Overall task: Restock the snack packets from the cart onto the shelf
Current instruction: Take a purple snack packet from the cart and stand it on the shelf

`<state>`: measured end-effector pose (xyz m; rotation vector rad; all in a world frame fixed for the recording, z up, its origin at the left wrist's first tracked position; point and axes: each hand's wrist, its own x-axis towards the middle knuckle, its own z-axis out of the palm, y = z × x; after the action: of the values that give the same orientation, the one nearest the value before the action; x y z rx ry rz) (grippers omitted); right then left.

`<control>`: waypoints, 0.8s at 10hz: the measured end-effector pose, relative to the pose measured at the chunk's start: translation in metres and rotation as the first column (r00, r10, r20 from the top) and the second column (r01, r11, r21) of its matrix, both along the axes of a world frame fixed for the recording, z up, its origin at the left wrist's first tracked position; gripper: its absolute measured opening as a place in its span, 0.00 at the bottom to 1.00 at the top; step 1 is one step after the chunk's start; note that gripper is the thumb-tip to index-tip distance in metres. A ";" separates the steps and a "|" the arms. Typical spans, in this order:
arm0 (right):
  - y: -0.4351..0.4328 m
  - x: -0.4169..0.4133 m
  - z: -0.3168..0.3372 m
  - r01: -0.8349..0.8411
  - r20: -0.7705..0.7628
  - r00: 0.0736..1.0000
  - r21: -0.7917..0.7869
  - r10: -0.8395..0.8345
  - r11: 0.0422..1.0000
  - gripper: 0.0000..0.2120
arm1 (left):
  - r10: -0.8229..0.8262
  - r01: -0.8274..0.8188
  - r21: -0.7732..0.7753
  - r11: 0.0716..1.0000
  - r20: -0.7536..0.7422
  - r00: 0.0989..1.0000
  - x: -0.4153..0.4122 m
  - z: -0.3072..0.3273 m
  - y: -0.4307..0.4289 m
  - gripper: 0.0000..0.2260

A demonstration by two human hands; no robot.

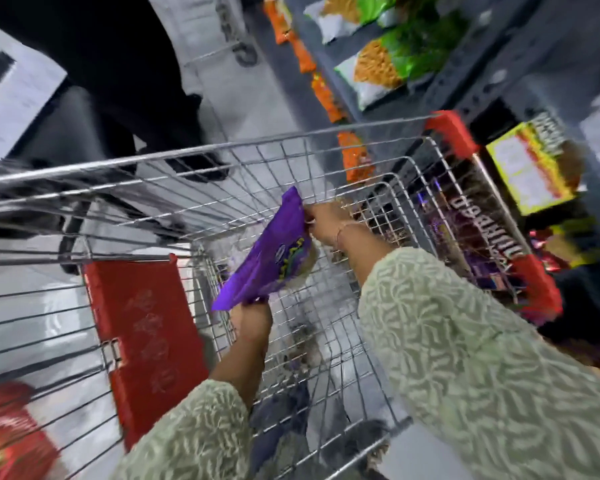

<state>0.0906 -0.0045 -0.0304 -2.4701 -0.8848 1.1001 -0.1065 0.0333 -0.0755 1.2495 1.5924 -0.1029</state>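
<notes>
- We see both our hands reaching down into a wire cart [326, 143], and between them they hold one purple snack packet [271, 251].
- Our left hand [252, 322] has its grip closed on the lower corner of the packet, fingers wrapped round the crimped edge.
- Our right hand [326, 220] has its grip closed on the upper edge of the same packet, near the far wall of the cart.
- The packet hangs tilted inside the cart basket, its top end towards the far side and its bottom end towards us; it is clear of the cart floor as far as we can tell.
- Both arms wear pale green patterned sleeves [465, 341].
- A red plastic flap [146, 334] lies on the cart's near left part, and red bumpers [452, 131] cap its right corners.
- To the right stands a dark shelf [499, 64] with green and white packets [388, 60] on an upper level and a yellow packet [530, 164] lower down.
- A strip of orange packets [326, 95] hangs along the shelf edge.
- Purple packets [471, 230] sit on a low level just beyond the cart's right wall.
- The picture is blurred, so we cannot read the print on the held packet.
</notes>
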 end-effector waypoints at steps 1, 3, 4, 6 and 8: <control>0.001 0.001 -0.011 0.058 0.065 0.996 0.001 -0.058 0.998 0.12 | 0.043 -0.044 0.021 0.999 0.025 0.999 -0.002 -0.006 0.001 0.15; -0.048 -0.001 -0.003 0.356 -0.011 0.933 0.175 -0.360 0.918 0.09 | 0.018 -0.062 0.177 0.982 0.239 0.971 0.013 0.028 0.013 0.15; -0.085 -0.013 0.028 0.557 -0.202 0.828 0.395 -0.523 0.730 0.09 | 0.069 -0.179 0.146 0.973 0.556 0.828 0.027 0.062 0.014 0.15; -0.160 -0.056 0.128 0.678 -0.463 0.652 0.710 -0.600 0.188 0.15 | -0.084 -0.156 0.175 0.972 0.881 0.466 0.068 0.172 -0.051 0.15; -0.262 -0.070 0.218 0.494 -0.405 0.513 0.860 -0.757 -0.125 0.04 | -0.204 0.048 0.199 0.979 0.962 0.182 0.107 0.255 -0.147 0.09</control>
<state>0.0203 -0.2667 0.1880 -1.4602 -0.0553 -0.2131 0.0009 -0.1137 0.1793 1.1095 0.2905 0.6370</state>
